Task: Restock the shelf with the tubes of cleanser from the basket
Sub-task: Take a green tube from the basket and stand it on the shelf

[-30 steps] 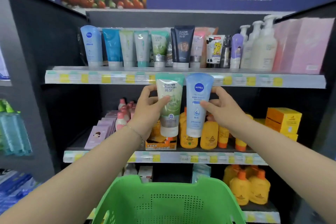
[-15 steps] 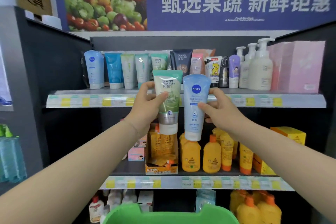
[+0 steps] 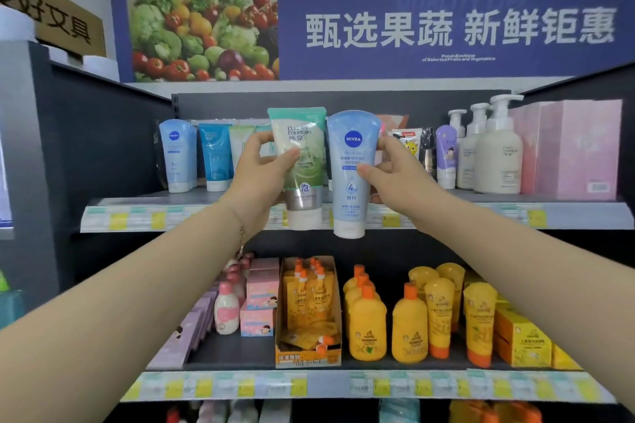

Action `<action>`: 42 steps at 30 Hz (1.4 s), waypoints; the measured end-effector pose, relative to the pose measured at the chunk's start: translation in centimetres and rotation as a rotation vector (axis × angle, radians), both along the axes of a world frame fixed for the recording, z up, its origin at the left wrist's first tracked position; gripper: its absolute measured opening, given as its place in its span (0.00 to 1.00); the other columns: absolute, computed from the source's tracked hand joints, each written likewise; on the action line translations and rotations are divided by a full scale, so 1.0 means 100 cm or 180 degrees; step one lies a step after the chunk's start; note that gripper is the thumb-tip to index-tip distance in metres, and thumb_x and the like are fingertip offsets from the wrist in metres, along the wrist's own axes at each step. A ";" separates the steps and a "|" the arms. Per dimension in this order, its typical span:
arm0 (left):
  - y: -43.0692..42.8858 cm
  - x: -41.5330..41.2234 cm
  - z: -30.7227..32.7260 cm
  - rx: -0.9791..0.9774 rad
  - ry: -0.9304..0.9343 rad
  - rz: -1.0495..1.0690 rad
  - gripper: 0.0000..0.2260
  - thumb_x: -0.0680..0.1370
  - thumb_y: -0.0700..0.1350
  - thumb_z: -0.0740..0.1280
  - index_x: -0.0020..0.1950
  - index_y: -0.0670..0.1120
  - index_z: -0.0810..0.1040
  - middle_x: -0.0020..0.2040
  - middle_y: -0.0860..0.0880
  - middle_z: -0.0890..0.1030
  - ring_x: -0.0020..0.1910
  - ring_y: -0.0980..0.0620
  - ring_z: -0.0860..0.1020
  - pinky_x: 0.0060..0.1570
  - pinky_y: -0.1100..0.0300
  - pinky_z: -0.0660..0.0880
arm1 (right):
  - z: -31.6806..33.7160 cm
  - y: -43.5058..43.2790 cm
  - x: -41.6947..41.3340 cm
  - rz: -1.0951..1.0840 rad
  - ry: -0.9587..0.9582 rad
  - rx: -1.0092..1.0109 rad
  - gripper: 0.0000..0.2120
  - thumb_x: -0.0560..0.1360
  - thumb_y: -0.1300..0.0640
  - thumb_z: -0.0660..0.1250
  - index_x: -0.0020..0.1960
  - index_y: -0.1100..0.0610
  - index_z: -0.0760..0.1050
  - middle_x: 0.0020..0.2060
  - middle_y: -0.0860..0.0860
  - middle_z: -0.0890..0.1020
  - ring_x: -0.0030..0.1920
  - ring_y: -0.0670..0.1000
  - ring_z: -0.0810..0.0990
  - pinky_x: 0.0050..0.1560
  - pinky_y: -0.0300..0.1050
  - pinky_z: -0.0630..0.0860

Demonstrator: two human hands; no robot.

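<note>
Head view: two tubes of cleanser are held upright, caps down, one per hand. The left hand (image 3: 256, 178) is curled round the green tube (image 3: 304, 161), thumb on the front face, fingers wrapped behind its left edge. The right hand (image 3: 400, 178) is closed on the blue Nivea tube (image 3: 352, 175), thumb pressed on the front, fingers seen at its right edge. The tubes are positioned just beside each other between the two hands; whether they touch cannot be told. Both caps are seen in front of the label strip of the top shelf (image 3: 137, 213), and neither tube is set down on it. A thin bracelet (image 3: 241, 233) is worn on the left wrist. Behind and left of the left hand a row of standing tubes is seen on the shelf, with a pale blue Nivea tube (image 3: 177, 156) at the far left and a darker blue tube (image 3: 214, 156) next to it. Right of the right hand a small purple tube (image 3: 446, 156), white pump bottles (image 3: 496, 154) and pink boxes (image 3: 577, 148) are lined up. Below both hands, on the lower shelf (image 3: 378, 385), orange bottles (image 3: 367, 326) and a carton of orange pouches (image 3: 309, 312) are stocked. Above the hands a blue banner (image 3: 446, 27) with fruit and vegetables is mounted
</note>
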State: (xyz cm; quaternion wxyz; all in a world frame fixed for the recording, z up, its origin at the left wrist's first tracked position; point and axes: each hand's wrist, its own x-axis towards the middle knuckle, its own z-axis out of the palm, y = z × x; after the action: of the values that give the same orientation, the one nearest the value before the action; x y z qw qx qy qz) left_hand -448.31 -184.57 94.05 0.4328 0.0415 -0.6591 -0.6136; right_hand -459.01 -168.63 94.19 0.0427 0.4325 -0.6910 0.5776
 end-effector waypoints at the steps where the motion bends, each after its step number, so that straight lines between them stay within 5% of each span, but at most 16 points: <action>1: -0.002 0.001 0.003 0.0013 0.0007 0.0012 0.12 0.79 0.43 0.66 0.60 0.51 0.70 0.47 0.47 0.83 0.38 0.53 0.82 0.37 0.54 0.79 | 0.003 -0.003 -0.001 0.0004 0.0003 0.0001 0.10 0.81 0.57 0.62 0.61 0.51 0.67 0.56 0.51 0.81 0.54 0.49 0.81 0.56 0.53 0.79; 7: -0.021 0.015 0.009 0.0074 0.0027 0.0232 0.10 0.79 0.43 0.66 0.59 0.52 0.70 0.48 0.47 0.82 0.38 0.52 0.80 0.44 0.51 0.78 | 0.012 -0.028 -0.002 0.0169 -0.0005 -0.0090 0.10 0.81 0.57 0.63 0.60 0.49 0.67 0.52 0.51 0.83 0.48 0.48 0.82 0.48 0.48 0.79; 10: -0.028 0.027 0.008 0.0097 -0.0004 0.0386 0.12 0.79 0.42 0.66 0.61 0.52 0.70 0.47 0.48 0.83 0.40 0.51 0.81 0.48 0.47 0.78 | 0.014 -0.045 -0.001 0.0254 -0.0025 -0.0078 0.10 0.80 0.56 0.63 0.59 0.49 0.67 0.57 0.51 0.81 0.53 0.50 0.82 0.54 0.52 0.79; 17: -0.048 0.061 0.005 0.0144 -0.0067 0.0774 0.13 0.80 0.42 0.65 0.63 0.51 0.70 0.49 0.49 0.83 0.39 0.53 0.82 0.35 0.58 0.77 | 0.012 -0.077 0.019 0.0514 -0.0094 0.0010 0.08 0.80 0.56 0.64 0.55 0.46 0.68 0.49 0.53 0.84 0.49 0.52 0.84 0.54 0.59 0.80; 25: -0.098 0.094 0.008 0.0019 -0.0161 0.0956 0.09 0.79 0.43 0.66 0.57 0.53 0.72 0.52 0.45 0.83 0.48 0.44 0.83 0.52 0.42 0.79 | 0.018 -0.137 0.049 0.0638 -0.0103 -0.0065 0.08 0.80 0.57 0.63 0.58 0.49 0.68 0.49 0.55 0.84 0.50 0.55 0.84 0.54 0.60 0.80; 29: -0.134 0.104 0.020 -0.0095 -0.0106 0.0962 0.08 0.79 0.44 0.67 0.54 0.55 0.72 0.51 0.45 0.83 0.48 0.44 0.83 0.52 0.38 0.76 | 0.023 -0.177 0.061 0.0624 -0.0112 -0.0190 0.09 0.80 0.57 0.63 0.59 0.50 0.68 0.46 0.55 0.84 0.49 0.58 0.84 0.53 0.61 0.80; 33: -0.172 0.107 0.029 -0.0162 -0.0086 0.0918 0.07 0.79 0.44 0.66 0.51 0.56 0.72 0.55 0.43 0.81 0.51 0.44 0.83 0.51 0.40 0.79 | 0.022 -0.220 0.069 0.0572 -0.0179 -0.0336 0.08 0.80 0.57 0.63 0.56 0.48 0.68 0.45 0.55 0.84 0.49 0.58 0.84 0.53 0.62 0.79; 37: -0.206 0.103 0.036 -0.0162 -0.0016 0.0961 0.07 0.80 0.43 0.65 0.54 0.54 0.70 0.52 0.46 0.82 0.45 0.50 0.83 0.36 0.55 0.79 | 0.027 -0.257 0.069 0.0465 -0.0260 -0.0411 0.08 0.80 0.56 0.63 0.58 0.51 0.68 0.48 0.57 0.83 0.50 0.61 0.84 0.52 0.64 0.79; 42: -0.237 0.095 0.042 -0.0099 0.0098 0.1081 0.08 0.81 0.44 0.62 0.58 0.54 0.68 0.51 0.48 0.81 0.46 0.50 0.83 0.41 0.53 0.81 | 0.041 -0.292 0.059 0.0391 -0.0180 -0.0474 0.08 0.80 0.57 0.63 0.58 0.50 0.68 0.54 0.54 0.82 0.50 0.53 0.83 0.53 0.54 0.81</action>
State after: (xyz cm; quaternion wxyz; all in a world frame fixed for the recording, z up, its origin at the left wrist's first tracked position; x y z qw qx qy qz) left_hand -438.82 -208.25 98.30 0.5409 0.1362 -0.6453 -0.5220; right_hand -453.11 -197.85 98.29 0.0197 0.4532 -0.6193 0.6409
